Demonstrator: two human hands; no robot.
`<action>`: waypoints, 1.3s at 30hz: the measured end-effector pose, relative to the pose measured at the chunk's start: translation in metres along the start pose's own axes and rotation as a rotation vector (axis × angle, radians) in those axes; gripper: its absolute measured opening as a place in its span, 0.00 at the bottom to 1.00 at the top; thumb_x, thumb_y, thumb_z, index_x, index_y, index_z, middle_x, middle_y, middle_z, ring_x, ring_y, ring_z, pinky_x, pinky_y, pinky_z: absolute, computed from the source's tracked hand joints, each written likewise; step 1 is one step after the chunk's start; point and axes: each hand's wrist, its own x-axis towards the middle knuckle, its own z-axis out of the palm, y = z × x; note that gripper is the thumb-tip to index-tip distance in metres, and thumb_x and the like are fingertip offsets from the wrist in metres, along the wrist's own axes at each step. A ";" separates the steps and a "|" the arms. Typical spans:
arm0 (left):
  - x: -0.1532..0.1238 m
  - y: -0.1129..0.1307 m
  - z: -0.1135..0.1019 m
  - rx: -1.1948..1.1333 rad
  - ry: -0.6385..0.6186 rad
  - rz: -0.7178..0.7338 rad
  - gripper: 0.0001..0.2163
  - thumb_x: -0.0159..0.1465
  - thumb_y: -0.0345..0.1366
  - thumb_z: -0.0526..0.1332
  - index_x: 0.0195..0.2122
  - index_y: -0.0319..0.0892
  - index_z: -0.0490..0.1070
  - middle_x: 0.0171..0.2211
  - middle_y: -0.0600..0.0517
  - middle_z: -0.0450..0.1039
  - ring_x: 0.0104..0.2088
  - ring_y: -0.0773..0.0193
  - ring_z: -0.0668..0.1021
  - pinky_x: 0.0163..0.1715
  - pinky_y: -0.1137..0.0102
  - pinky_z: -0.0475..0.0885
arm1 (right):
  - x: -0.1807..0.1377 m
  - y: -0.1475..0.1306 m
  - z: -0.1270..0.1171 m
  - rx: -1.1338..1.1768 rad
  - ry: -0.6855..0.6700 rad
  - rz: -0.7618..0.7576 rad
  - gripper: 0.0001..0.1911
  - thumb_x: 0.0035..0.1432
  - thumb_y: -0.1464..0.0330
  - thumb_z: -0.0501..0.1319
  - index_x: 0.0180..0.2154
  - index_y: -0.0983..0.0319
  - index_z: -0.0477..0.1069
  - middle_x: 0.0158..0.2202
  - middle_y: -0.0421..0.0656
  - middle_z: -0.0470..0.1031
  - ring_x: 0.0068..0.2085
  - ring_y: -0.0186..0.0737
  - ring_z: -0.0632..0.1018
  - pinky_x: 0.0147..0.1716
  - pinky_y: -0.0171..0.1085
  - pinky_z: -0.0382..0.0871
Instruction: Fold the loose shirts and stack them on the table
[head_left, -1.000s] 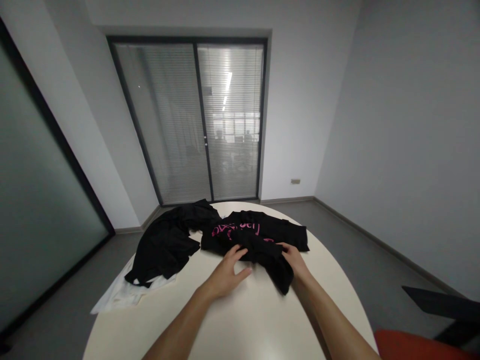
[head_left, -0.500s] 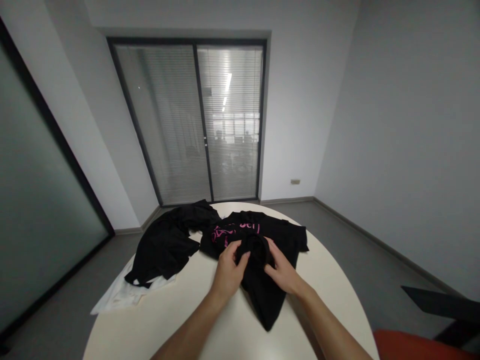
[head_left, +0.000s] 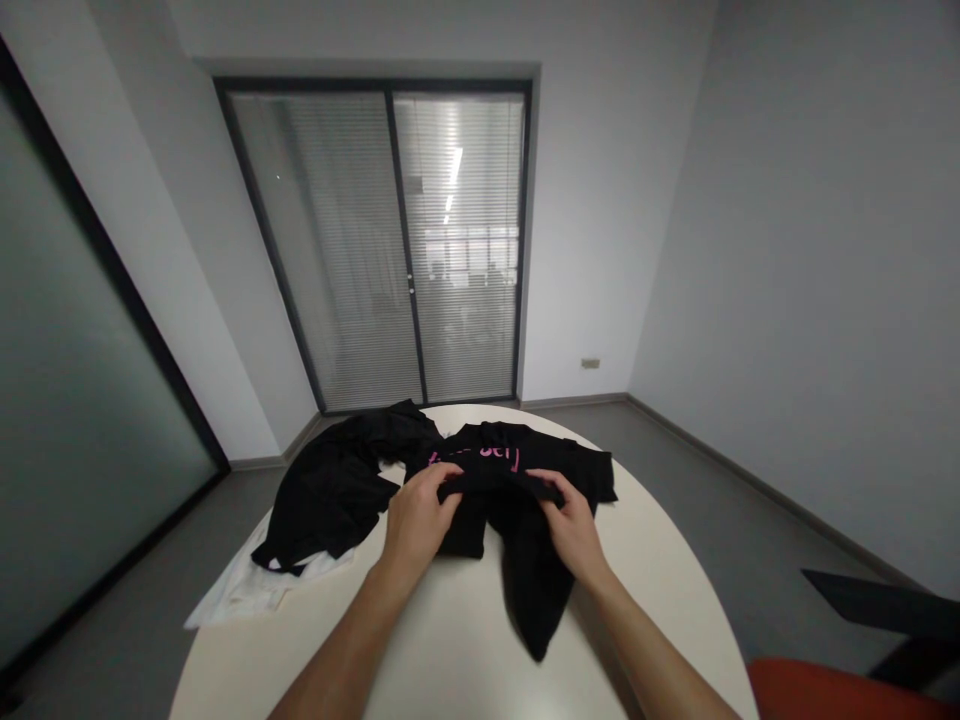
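Note:
A black T-shirt with pink lettering [head_left: 525, 520] lies crumpled on a round white table [head_left: 465, 640]. My left hand [head_left: 416, 520] pinches a fold of its cloth at the left. My right hand [head_left: 574, 525] pinches the same raised edge at the right. Between the two hands the cloth is stretched into a ridge, and a loose flap hangs down toward me over the table top.
Another black garment [head_left: 330, 485] lies at the table's far left on top of a white one [head_left: 247, 590]. An orange chair seat [head_left: 840, 690] and a dark chair part [head_left: 885, 605] stand at the right. Behind the table is a glass door with blinds [head_left: 390, 240].
Both hands left the table top and took hold of the T-shirt. They gathered it at the middle, then drew apart, stretching its edge sideways.

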 end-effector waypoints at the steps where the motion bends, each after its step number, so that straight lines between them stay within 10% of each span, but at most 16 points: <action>1: 0.000 -0.002 0.000 0.055 -0.037 -0.019 0.10 0.63 0.33 0.63 0.46 0.50 0.74 0.45 0.54 0.80 0.46 0.58 0.80 0.45 0.68 0.71 | 0.001 0.003 -0.001 0.002 0.008 0.017 0.16 0.60 0.57 0.61 0.44 0.59 0.77 0.44 0.46 0.80 0.47 0.49 0.78 0.50 0.46 0.71; 10: -0.011 -0.016 0.014 0.256 -0.502 -0.101 0.16 0.56 0.33 0.68 0.46 0.46 0.73 0.45 0.46 0.80 0.47 0.49 0.80 0.43 0.65 0.71 | 0.011 0.030 -0.015 -0.024 0.163 0.173 0.20 0.57 0.53 0.58 0.41 0.61 0.77 0.45 0.48 0.80 0.50 0.52 0.77 0.54 0.47 0.67; 19: 0.028 -0.059 -0.017 -0.380 0.325 -0.236 0.14 0.60 0.42 0.64 0.45 0.42 0.72 0.39 0.48 0.78 0.36 0.57 0.81 0.30 0.67 0.77 | 0.003 0.025 -0.006 -0.191 -0.039 0.183 0.21 0.55 0.48 0.63 0.32 0.58 0.65 0.29 0.39 0.73 0.34 0.41 0.74 0.38 0.40 0.67; 25: 0.038 -0.096 -0.023 -0.585 0.671 -0.354 0.11 0.61 0.37 0.62 0.44 0.40 0.72 0.41 0.48 0.77 0.42 0.59 0.80 0.45 0.61 0.78 | -0.018 0.004 0.014 -0.021 -0.508 -0.005 0.18 0.59 0.55 0.64 0.41 0.56 0.60 0.49 0.45 0.74 0.50 0.44 0.74 0.48 0.41 0.69; 33: 0.036 -0.131 -0.024 -0.390 0.748 -0.430 0.11 0.57 0.36 0.62 0.41 0.41 0.78 0.41 0.47 0.78 0.44 0.55 0.78 0.54 0.57 0.70 | -0.019 -0.006 0.009 -0.412 -0.755 -0.047 0.15 0.58 0.53 0.65 0.34 0.58 0.73 0.27 0.37 0.72 0.29 0.35 0.73 0.32 0.34 0.64; 39: 0.034 -0.136 -0.022 -0.335 0.740 -0.441 0.13 0.58 0.37 0.61 0.43 0.41 0.77 0.42 0.47 0.78 0.45 0.55 0.78 0.53 0.59 0.69 | -0.028 -0.003 0.008 -0.443 -0.933 -0.117 0.23 0.40 0.64 0.75 0.41 0.56 0.76 0.41 0.40 0.78 0.43 0.43 0.75 0.40 0.35 0.67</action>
